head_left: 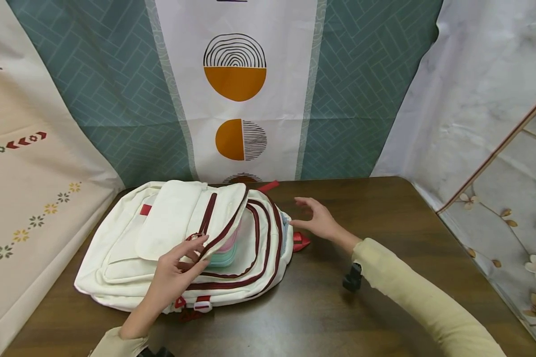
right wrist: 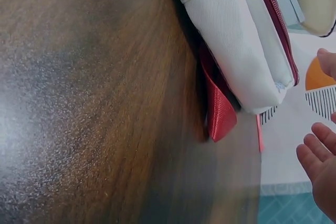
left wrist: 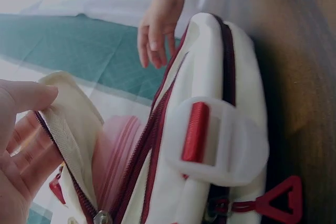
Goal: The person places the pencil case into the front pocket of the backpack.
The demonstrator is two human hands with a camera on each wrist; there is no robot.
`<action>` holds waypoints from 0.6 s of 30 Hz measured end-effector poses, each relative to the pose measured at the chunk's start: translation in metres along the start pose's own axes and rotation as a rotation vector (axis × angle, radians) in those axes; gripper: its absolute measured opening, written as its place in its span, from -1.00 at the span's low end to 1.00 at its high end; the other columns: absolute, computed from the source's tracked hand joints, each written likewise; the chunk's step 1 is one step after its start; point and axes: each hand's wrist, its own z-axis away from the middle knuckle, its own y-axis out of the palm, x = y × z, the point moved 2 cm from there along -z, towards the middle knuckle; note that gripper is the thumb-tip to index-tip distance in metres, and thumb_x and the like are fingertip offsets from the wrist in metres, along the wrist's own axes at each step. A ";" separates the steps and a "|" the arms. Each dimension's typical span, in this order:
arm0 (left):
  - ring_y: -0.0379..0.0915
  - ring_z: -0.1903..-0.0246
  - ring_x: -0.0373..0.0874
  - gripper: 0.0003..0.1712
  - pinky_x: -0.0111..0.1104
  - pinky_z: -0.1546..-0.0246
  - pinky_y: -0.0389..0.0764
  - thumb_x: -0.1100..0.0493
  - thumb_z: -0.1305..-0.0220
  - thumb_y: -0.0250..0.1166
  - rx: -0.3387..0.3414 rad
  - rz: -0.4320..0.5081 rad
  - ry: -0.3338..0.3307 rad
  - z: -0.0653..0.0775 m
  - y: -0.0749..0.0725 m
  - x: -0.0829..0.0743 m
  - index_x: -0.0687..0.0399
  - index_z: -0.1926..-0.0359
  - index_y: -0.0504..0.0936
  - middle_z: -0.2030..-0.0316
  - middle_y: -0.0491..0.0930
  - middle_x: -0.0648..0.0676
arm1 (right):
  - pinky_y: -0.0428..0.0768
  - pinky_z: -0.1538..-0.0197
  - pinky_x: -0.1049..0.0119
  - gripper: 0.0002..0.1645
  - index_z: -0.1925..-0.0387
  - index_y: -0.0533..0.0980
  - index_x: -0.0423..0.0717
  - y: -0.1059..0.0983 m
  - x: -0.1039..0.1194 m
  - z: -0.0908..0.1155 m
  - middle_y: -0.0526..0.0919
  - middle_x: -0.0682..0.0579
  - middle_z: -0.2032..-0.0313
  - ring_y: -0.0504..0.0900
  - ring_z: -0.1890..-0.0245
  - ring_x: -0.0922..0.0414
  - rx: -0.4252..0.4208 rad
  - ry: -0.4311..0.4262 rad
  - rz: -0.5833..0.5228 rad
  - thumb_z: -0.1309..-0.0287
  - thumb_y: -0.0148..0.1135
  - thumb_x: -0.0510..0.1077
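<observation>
A white backpack with dark red zippers lies on its back on the table, its front pocket unzipped. My left hand grips the edge of the pocket's front panel, thumb on one side and fingers on the other, holding it lifted. Inside the pocket show a pink item and a mint-green box, partly covered by the panel. Just beyond the bag's right end, my right hand is in the air with fingers spread and nothing in them. A red strap loop sticks out below that end.
The dark wooden table extends to the right of the bag. Patterned cloth hangs behind the table and on both sides. A white buckle and a red zipper pull are on the bag's near side.
</observation>
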 end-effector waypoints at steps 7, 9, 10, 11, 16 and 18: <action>0.35 0.54 -0.38 -0.63 -0.66 0.59 0.33 0.36 0.16 0.43 0.092 -0.238 -0.002 0.006 0.013 0.008 0.02 0.22 0.67 0.35 0.57 -0.13 | 0.37 -0.16 0.04 -0.19 -0.18 0.30 -0.19 -0.005 -0.002 0.003 0.42 -0.18 -0.09 0.39 -0.12 -0.06 0.000 0.000 0.014 0.14 0.42 -0.10; 0.34 0.53 -0.39 -0.64 -0.67 0.61 0.28 0.32 0.19 0.44 0.098 -0.289 0.026 0.007 0.016 0.008 -0.03 0.26 0.69 0.37 0.56 -0.17 | 0.37 -0.17 0.04 -0.19 -0.18 0.31 -0.19 -0.006 -0.005 0.004 0.42 -0.20 -0.09 0.38 -0.13 -0.06 -0.001 0.001 0.011 0.14 0.42 -0.11; 0.35 0.54 -0.39 -0.64 -0.69 0.62 0.26 0.32 0.21 0.45 0.096 -0.310 0.046 0.007 0.017 0.008 -0.04 0.27 0.69 0.38 0.56 -0.18 | 0.36 -0.17 0.04 -0.19 -0.18 0.30 -0.19 -0.006 -0.006 0.005 0.42 -0.21 -0.09 0.38 -0.13 -0.06 -0.001 -0.002 0.008 0.14 0.43 -0.11; 0.36 0.54 -0.39 -0.64 -0.69 0.62 0.25 0.32 0.24 0.46 0.094 -0.328 0.065 0.007 0.018 0.007 -0.05 0.29 0.70 0.39 0.56 -0.19 | 0.36 -0.17 0.03 -0.19 -0.18 0.30 -0.19 -0.006 -0.007 0.005 0.42 -0.21 -0.10 0.38 -0.13 -0.06 -0.001 -0.005 0.004 0.14 0.43 -0.10; 0.37 0.56 -0.42 -0.65 -0.73 0.63 0.22 0.29 0.31 0.49 0.108 -0.413 0.112 0.010 0.025 0.010 -0.09 0.35 0.73 0.42 0.53 -0.23 | 0.32 -0.18 -0.03 -0.16 -0.20 0.28 -0.16 -0.007 -0.011 0.008 0.39 -0.21 -0.11 0.36 -0.14 -0.07 0.005 -0.004 -0.026 0.14 0.42 -0.06; 0.37 0.57 -0.43 -0.66 -0.73 0.63 0.22 0.28 0.32 0.50 0.112 -0.438 0.106 0.011 0.027 0.013 -0.11 0.38 0.74 0.44 0.53 -0.25 | 0.31 -0.18 -0.04 -0.16 -0.21 0.28 -0.15 -0.006 -0.012 0.008 0.38 -0.20 -0.12 0.35 -0.15 -0.06 0.010 -0.005 -0.028 0.13 0.41 -0.04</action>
